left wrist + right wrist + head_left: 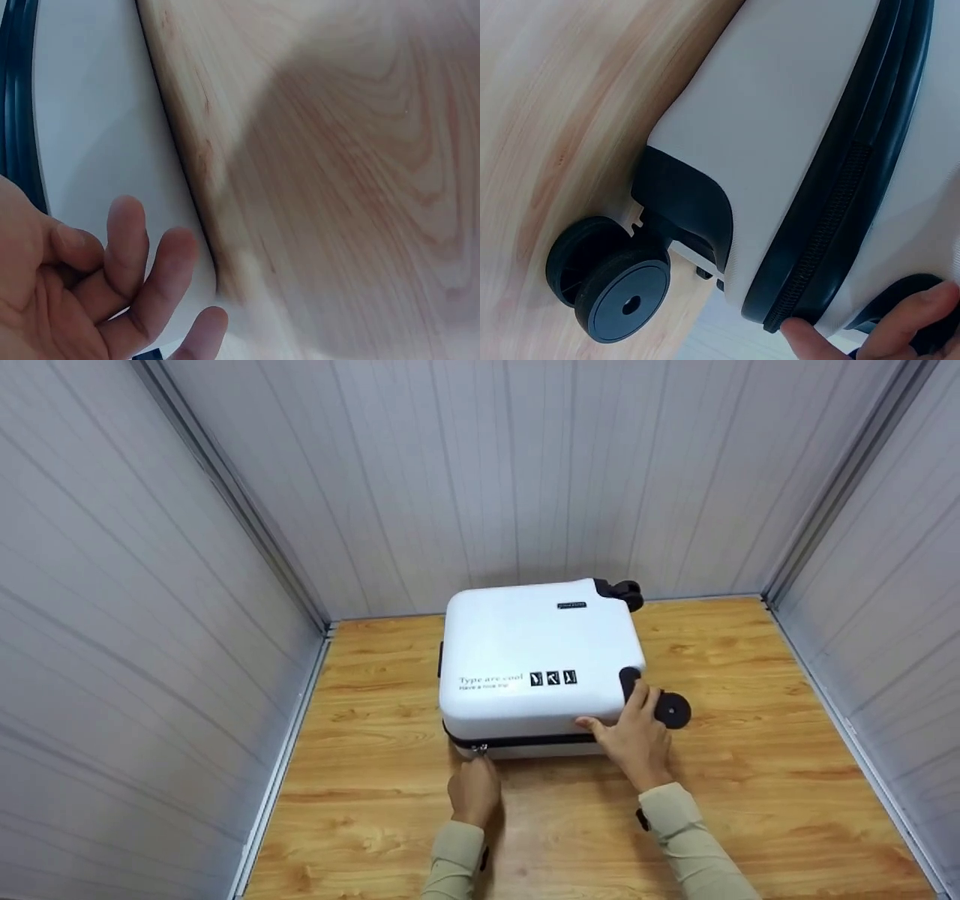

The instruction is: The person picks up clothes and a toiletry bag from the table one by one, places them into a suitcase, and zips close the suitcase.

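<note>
A white hard-shell suitcase [517, 637] lies flat on the wood floor, its black zipper band [540, 740] running round the side. At its front left corner my left hand [474, 793] pinches the zipper pull [480, 749] between thumb and curled forefinger. The left wrist view shows the other fingers loosely bent beside the white shell [105, 112], with the pull itself out of sight. My right hand [636, 735] rests spread on the front right corner, beside a black wheel [673, 710]. In the right wrist view, a fingertip touches the black zipper band [825, 225].
Pale panel walls [540, 472] enclose the floor [360, 810] at the back, left and right. The suitcase's back side lies close to the rear wall. Another black wheel [628, 595] sticks out at the back right corner.
</note>
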A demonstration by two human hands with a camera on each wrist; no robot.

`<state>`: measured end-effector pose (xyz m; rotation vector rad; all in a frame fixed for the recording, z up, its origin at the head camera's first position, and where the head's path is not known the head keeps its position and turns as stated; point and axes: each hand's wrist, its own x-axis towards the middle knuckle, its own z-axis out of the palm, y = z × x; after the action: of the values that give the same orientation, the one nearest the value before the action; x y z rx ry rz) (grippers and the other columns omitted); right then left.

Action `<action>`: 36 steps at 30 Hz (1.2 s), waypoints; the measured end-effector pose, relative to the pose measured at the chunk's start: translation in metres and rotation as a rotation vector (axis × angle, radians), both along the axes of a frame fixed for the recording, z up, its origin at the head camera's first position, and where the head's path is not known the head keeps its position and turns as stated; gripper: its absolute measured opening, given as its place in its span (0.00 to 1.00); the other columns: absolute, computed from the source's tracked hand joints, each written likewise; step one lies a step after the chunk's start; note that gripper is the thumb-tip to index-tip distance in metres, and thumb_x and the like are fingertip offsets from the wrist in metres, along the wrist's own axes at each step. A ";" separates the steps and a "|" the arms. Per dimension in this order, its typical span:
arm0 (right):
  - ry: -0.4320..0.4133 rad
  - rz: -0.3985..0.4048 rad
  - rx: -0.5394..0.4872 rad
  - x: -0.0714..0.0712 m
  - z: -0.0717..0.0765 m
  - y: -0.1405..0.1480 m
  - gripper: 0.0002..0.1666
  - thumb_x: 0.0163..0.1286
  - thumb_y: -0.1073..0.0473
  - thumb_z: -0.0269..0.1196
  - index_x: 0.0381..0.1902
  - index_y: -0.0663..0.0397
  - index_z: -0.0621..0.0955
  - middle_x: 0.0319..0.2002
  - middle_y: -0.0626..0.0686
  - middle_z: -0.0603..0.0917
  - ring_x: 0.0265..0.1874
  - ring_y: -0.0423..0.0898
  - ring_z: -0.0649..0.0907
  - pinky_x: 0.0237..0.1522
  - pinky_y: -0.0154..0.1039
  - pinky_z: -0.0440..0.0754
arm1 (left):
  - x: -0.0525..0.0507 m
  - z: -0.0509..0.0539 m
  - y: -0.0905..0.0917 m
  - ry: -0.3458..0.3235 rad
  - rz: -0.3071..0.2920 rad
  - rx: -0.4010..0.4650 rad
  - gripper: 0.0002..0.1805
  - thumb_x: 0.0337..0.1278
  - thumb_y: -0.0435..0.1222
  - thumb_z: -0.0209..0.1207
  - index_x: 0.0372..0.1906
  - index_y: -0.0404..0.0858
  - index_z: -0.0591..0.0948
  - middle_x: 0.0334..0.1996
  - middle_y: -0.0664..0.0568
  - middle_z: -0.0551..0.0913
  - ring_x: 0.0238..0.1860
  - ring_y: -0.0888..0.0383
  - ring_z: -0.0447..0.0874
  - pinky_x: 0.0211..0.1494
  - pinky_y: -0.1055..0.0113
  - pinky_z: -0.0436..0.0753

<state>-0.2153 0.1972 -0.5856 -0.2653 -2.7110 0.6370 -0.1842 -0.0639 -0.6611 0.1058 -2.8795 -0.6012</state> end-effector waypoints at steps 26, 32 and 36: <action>-0.069 0.019 -0.050 -0.010 0.000 -0.003 0.75 0.47 0.15 0.67 0.74 0.60 0.55 0.64 0.67 0.64 0.13 0.48 0.69 0.14 0.37 0.64 | -0.015 -0.004 -0.006 -0.056 0.024 0.040 0.23 0.72 0.36 0.51 0.15 0.41 0.73 0.14 0.44 0.81 0.18 0.43 0.83 0.20 0.49 0.78; -0.201 0.111 -0.113 0.001 0.012 0.009 0.73 0.57 0.21 0.65 0.80 0.59 0.46 0.74 0.72 0.55 0.19 0.54 0.76 0.19 0.45 0.73 | -0.006 0.037 -0.016 -0.335 -0.246 0.166 0.28 0.78 0.50 0.49 0.22 0.38 0.82 0.22 0.42 0.85 0.22 0.48 0.84 0.25 0.54 0.79; -0.351 0.244 -0.253 0.010 0.047 0.030 0.66 0.68 0.26 0.60 0.83 0.60 0.44 0.78 0.72 0.52 0.43 0.66 0.85 0.47 0.61 0.82 | -0.009 0.090 -0.030 -0.478 -0.531 0.362 0.23 0.77 0.52 0.51 0.35 0.39 0.84 0.27 0.45 0.88 0.23 0.57 0.82 0.28 0.64 0.78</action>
<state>-0.2056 0.2268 -0.5390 -0.1155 -3.0230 1.0991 -0.1928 -0.0935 -0.5708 -0.5548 -3.2158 -1.3537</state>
